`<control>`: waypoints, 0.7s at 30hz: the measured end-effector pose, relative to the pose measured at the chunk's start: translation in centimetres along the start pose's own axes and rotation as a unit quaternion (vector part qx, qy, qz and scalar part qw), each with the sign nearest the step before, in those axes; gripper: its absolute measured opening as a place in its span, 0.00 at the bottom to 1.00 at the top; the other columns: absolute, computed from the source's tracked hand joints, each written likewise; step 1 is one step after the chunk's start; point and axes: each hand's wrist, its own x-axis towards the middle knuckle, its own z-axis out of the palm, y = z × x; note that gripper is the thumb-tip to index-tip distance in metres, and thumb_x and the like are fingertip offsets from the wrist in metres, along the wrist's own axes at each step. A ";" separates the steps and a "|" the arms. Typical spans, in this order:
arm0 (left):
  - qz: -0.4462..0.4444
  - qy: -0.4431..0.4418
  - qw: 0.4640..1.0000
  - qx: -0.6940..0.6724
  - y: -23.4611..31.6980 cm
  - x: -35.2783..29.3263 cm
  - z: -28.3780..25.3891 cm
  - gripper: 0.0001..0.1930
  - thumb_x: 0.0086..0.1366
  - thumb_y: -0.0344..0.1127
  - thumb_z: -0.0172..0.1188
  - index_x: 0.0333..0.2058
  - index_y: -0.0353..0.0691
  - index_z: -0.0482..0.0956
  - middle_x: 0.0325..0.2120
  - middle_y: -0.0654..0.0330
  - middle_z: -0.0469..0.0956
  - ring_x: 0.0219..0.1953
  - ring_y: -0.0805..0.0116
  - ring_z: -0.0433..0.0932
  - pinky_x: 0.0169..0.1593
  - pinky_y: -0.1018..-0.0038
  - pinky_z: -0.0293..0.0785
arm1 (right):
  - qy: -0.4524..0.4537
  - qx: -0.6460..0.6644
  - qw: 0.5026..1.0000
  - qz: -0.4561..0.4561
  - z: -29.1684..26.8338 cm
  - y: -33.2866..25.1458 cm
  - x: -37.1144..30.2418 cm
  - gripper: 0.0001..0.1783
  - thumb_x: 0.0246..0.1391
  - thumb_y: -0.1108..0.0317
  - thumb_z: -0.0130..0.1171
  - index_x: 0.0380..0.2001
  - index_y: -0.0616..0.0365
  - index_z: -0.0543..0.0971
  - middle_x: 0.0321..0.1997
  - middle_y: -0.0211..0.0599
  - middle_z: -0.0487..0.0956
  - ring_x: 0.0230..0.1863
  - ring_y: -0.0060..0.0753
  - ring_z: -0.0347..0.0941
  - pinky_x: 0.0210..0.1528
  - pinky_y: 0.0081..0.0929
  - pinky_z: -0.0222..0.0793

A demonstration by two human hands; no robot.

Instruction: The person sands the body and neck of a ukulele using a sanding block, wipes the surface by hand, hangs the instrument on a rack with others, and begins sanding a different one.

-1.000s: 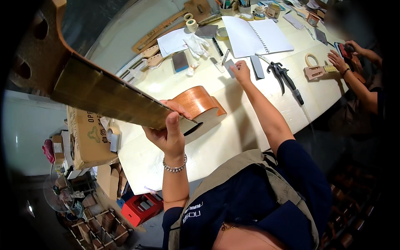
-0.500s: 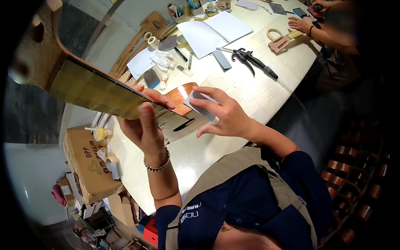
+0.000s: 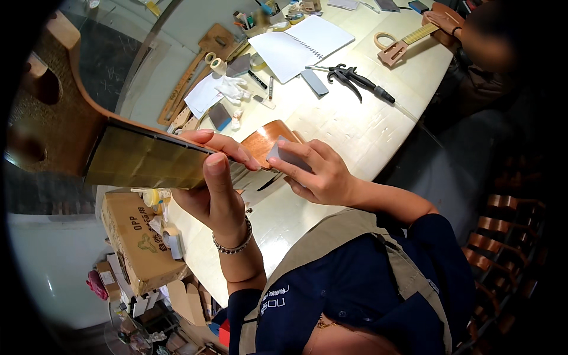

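A small guitar-like instrument slants across the left, its headstock (image 3: 50,112) close up and its taped fretboard (image 3: 148,157) running to a glossy brown body (image 3: 260,141). My left hand (image 3: 219,183) is wrapped round the neck near the body, thumb on the near side and fingers over the far edge. In my right hand (image 3: 322,174) is a thin grey sanding pad (image 3: 287,155), pinched between fingers and thumb. The pad lies at the body's right side, close to my left fingertips; whether it touches the wood I cannot tell.
On the pale table (image 3: 355,142) lie a black air blow gun (image 3: 355,80), a grey-blue pad (image 3: 314,83), an open notebook (image 3: 305,47) and white gloves (image 3: 232,87). Another person's hand (image 3: 444,25) holds a similar instrument (image 3: 393,53). A cardboard box (image 3: 139,239) stands left.
The instrument's headstock has shifted down and turned slightly. My right fingers have closed in on the pad, which sits against or near the body. The other person's instrument has moved into fuller view.
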 end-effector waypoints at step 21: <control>0.032 0.008 0.998 0.044 -0.5 0.5 0.6 0.18 0.68 0.43 0.48 0.42 0.30 0.62 0.18 0.56 0.69 0.14 0.72 0.66 0.19 0.79 0.66 | -0.046 0.023 0.999 -0.003 -0.7 -0.4 0.4 0.25 0.33 0.73 0.62 0.43 0.57 0.77 0.46 0.30 0.72 0.35 0.36 0.67 0.41 0.31 0.66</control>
